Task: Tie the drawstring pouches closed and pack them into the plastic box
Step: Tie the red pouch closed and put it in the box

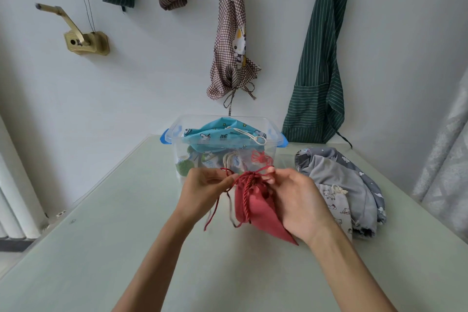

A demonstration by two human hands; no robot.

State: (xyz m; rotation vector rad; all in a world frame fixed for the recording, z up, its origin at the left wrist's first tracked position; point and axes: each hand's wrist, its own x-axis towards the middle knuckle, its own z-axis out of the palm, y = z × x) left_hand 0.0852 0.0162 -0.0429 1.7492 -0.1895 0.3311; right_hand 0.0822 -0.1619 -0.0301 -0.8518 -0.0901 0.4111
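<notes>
I've got the red pouch (255, 204) held up between both hands, just in front of the plastic box (222, 139) and above the pale green counter (126, 248). The relation that matters: the gathered neck points away from me toward the box, the long axis runs from that neck back and down to the right, ending in a pointed corner near my right wrist. So the mouth is the end nearest the box, and both hands sit right at it, one each side.

Left hand (205, 190) has its fingers curled, pinching the red cord (215, 208) on the left of the neck; a loose tail of it dangles down below. Right hand (293, 200) is cupped round the pouch's right side, fingertips pinching the cord loops at the top. Neither hand is spread wide; both are narrowed onto cord.

The pouch looks soft and limp, plain red cloth, neck already bunched tight. Whether a knot is finished I cannot tell; I judge the tying is under way.

The box already holds a blue printed pouch (222, 134) on top of others. A grey pile of pouches (342, 180) waits on the counter to my right
</notes>
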